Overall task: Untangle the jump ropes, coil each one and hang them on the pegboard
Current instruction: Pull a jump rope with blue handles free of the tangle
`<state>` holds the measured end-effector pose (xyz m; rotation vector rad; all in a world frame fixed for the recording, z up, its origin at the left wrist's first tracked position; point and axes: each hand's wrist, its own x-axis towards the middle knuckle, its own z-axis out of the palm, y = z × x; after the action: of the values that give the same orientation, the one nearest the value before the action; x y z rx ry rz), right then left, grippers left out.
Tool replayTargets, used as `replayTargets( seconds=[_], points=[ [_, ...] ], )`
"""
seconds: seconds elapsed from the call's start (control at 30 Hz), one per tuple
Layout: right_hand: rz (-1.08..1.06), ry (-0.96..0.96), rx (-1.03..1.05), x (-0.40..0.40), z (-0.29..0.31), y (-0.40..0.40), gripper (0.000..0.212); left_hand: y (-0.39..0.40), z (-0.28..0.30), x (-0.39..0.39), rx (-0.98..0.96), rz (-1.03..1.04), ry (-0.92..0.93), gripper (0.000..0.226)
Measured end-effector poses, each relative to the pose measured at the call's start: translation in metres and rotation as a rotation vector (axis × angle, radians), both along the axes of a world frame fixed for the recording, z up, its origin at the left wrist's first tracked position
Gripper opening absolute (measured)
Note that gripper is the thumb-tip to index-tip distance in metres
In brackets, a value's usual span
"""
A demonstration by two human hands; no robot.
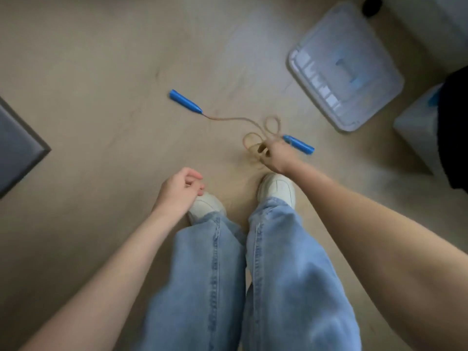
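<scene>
A jump rope with two blue handles lies on the beige floor ahead of my feet. One handle [186,101] lies at centre left, the other handle [298,144] just right of my right hand [273,155]. The thin tan cord [236,119] runs between them and bunches into loops near my right hand, whose fingers curl round those loops. My left hand [181,191] hangs above my left shoe with loosely curled fingers, holding nothing. The picture is motion-blurred. No pegboard shows.
A clear plastic bin lid [347,67] lies on the floor at upper right. A pale box [415,127] with a dark object on it stands at the right edge. A grey panel [17,145] juts in at left. My shoes and jeans fill the lower centre.
</scene>
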<state>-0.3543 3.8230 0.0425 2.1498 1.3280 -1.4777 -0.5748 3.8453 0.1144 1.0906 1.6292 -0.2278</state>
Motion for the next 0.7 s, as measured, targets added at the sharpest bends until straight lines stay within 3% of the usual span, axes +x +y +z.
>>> replayTargets(
  seconds=[0.07, 0.17, 0.27, 0.33, 0.47, 0.7],
  points=[
    [-0.224, 0.086, 0.094, 0.002, 0.088, -0.015, 0.023, 0.003, 0.056, 0.002, -0.022, 0.022, 0.042, 0.018],
    [-0.534, 0.234, 0.201, 0.003, 0.245, -0.039, 0.018, 0.019, 0.164, 0.028, -0.009, -0.155, -0.011, 0.029],
    [-0.798, 0.446, 0.315, 0.0, 0.393, -0.067, 0.013, 0.022, 0.284, 0.069, 0.058, -0.605, -0.258, 0.059],
    [-0.871, 0.485, 0.39, -0.003, 0.467, -0.092, 0.017, 0.012, 0.35, 0.093, 0.086, -0.96, -0.354, 0.062],
    [-1.095, 0.203, 0.533, -0.01, 0.554, -0.163, 0.021, -0.03, 0.446, 0.112, -0.099, -1.072, -0.527, 0.009],
    [-1.533, -0.009, 0.718, -0.068, 0.628, -0.318, 0.023, -0.139, 0.545, 0.114, -0.092, -1.316, -0.577, 0.021]
  ],
)
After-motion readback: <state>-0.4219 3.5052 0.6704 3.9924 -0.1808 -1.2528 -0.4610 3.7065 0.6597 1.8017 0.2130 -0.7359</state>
